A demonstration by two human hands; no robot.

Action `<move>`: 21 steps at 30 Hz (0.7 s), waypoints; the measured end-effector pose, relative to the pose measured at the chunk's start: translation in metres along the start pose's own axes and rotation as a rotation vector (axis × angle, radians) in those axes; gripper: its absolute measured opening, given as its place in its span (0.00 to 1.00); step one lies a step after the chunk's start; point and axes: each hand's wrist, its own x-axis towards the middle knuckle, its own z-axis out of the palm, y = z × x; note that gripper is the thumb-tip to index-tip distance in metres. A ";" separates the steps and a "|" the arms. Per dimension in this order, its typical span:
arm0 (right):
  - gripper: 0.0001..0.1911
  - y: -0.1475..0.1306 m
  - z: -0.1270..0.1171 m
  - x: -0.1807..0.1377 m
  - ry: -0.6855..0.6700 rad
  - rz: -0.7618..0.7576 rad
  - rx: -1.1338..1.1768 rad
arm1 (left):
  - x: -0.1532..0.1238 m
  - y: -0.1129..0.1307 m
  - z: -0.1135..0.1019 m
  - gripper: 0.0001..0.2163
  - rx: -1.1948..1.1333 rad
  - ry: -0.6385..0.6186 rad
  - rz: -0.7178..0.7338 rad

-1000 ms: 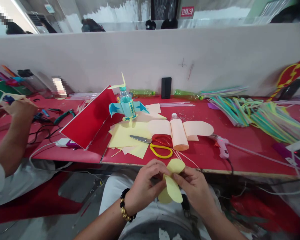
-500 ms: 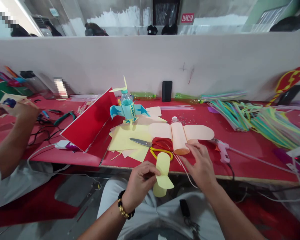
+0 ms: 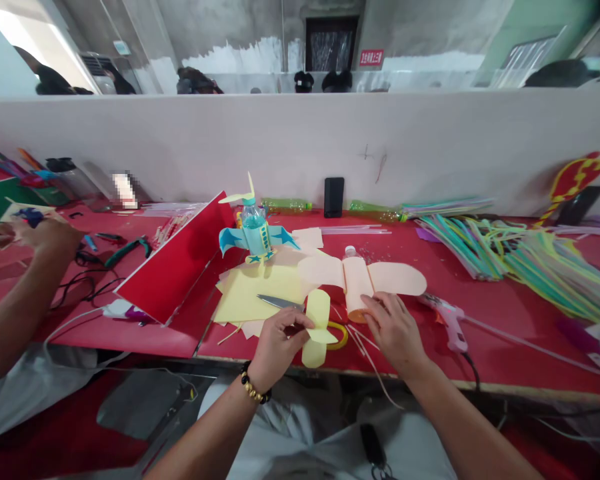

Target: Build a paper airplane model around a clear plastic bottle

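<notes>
Between thumb and fingers, my left hand pinches a pale yellow paper cutout with rounded lobes and a folded fin standing out from it. This cutout hangs over the table's front edge, partly covering the scissors, whose yellow handle loop shows behind it. My right hand grips the near end of a plastic bottle wrapped in peach paper. Two rounded peach paper wings spread from the bottle's sides, and its cap points away from me. The cutout and the bottle are apart.
A finished blue bottle plane stands behind yellow paper sheets. Right of my hand lies a pink glue gun with its cord. Colored strips lie farther right. A red board leans at left, near another person's arm.
My left hand has carried the yellow cutout forward, over the scissors' handles. My right fingers have closed in on the bottle's near end. The view has tilted up slightly.
</notes>
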 end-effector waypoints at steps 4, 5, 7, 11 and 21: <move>0.16 0.008 0.005 0.005 0.008 -0.022 -0.014 | 0.016 -0.006 0.003 0.07 0.036 -0.013 0.013; 0.16 0.010 0.006 0.006 0.004 -0.021 -0.012 | 0.019 -0.009 0.001 0.07 0.048 -0.014 0.014; 0.16 0.013 0.003 0.011 -0.021 -0.025 0.007 | 0.024 -0.014 -0.005 0.07 0.067 0.001 0.006; 0.18 0.009 -0.019 0.039 -0.022 -0.081 0.142 | 0.032 -0.024 -0.020 0.02 0.051 0.058 -0.067; 0.10 -0.036 0.015 0.243 -0.178 -0.074 0.533 | 0.035 -0.036 -0.022 0.05 -0.184 -0.118 -0.152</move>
